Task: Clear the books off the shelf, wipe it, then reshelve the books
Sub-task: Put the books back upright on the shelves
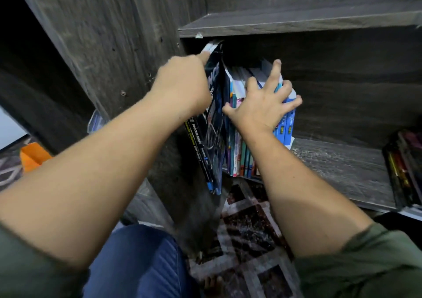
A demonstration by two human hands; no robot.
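A row of upright books (242, 158) stands at the left end of a dark grey wooden shelf (338, 167). My left hand (182, 85) grips a large dark blue book (214, 124) at the far left of the row; the book is tilted and sticks out past the shelf's front edge. My right hand (262, 106) lies spread over the tops of the other books, its fingers curled over the two light blue ones (286, 126) at the right end of the row.
The shelf board to the right of the books looks dusty. A dark stack of books (404, 172) sits at the far right. Another shelf board (296, 24) runs above. A patterned rug (246, 236) covers the floor below, and an orange object (34, 156) lies at the left.
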